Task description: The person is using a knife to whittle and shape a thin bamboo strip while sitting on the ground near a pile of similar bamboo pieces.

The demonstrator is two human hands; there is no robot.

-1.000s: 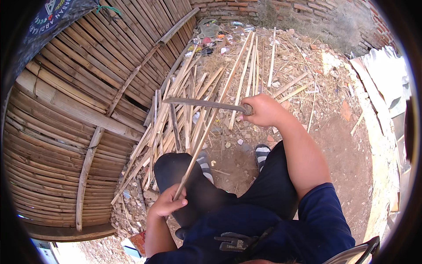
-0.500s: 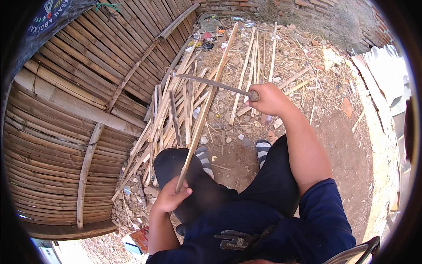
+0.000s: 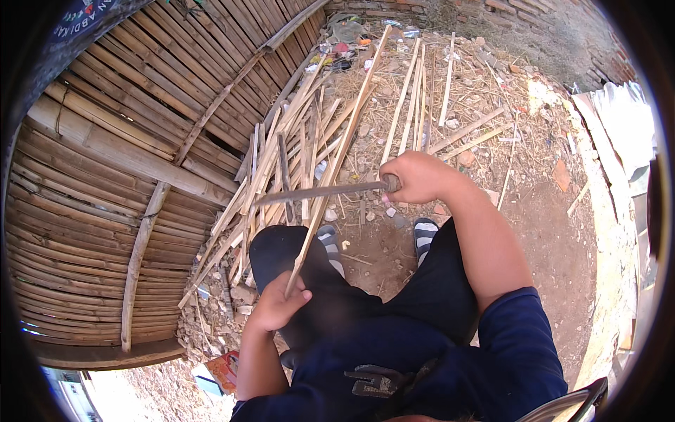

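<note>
My left hand (image 3: 280,304) is closed round the near end of a long, pale bamboo strip (image 3: 338,156), by my left knee. The strip slants away from me up to the rubble at the back. My right hand (image 3: 418,177) grips the round wooden handle of a machete (image 3: 320,191), out in front of my right knee. Its long dark blade points left and crosses over the strip, some way beyond my left hand. Whether the blade touches the strip, I cannot tell.
A heap of loose bamboo strips (image 3: 292,116) lies left of the held one, with several more strips (image 3: 409,95) beyond my right hand. A woven bamboo wall (image 3: 91,197) rises at left. A brick wall (image 3: 555,32) stands behind. My sandalled feet are below the blade.
My right hand has drawn the machete back toward me along the strip, its blade now nearer my left hand. The left hand keeps its hold with little movement.
</note>
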